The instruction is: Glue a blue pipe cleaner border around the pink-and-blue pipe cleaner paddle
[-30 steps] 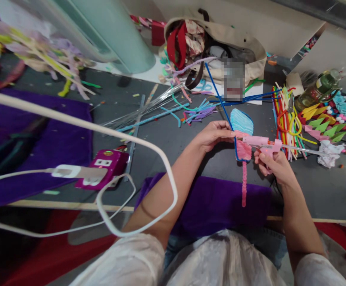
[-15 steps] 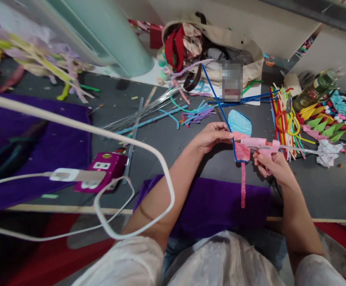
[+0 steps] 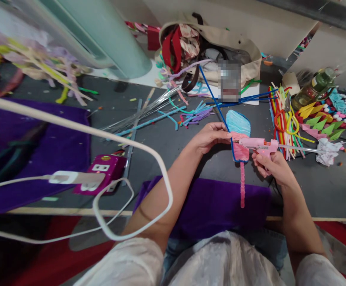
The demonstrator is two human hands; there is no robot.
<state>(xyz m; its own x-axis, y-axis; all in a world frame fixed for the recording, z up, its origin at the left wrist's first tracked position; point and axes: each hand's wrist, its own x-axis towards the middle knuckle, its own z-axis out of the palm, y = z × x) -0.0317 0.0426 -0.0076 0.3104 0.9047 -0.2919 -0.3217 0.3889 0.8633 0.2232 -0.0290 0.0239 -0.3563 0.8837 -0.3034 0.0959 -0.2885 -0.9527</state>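
Observation:
My left hand (image 3: 210, 137) pinches the left edge of a blue and pink fuzzy piece (image 3: 238, 124), where a dark blue pipe cleaner (image 3: 210, 90) runs along its rim and sticks out up and to the left. A pink stem (image 3: 242, 186) hangs from the piece's lower edge. In my right hand (image 3: 270, 165) is a pink glue gun (image 3: 258, 145), fingers wrapped round its handle. Its nozzle points left over the piece, close to my left fingertips. A clear glue stick (image 3: 302, 148) comes out of its back end.
Bundled coloured pipe cleaners (image 3: 280, 123) and a glass bottle (image 3: 314, 89) stand to the right. A cloth bag (image 3: 247, 49) lies behind. On the left are a magenta power strip (image 3: 109, 165), a looping white cable (image 3: 161, 159) and pliers (image 3: 15, 153) on purple cloth (image 3: 72, 147).
The whole view has shifted very slightly. Both hands, the glue gun and the blue and pink piece keep nearly the same places relative to each other.

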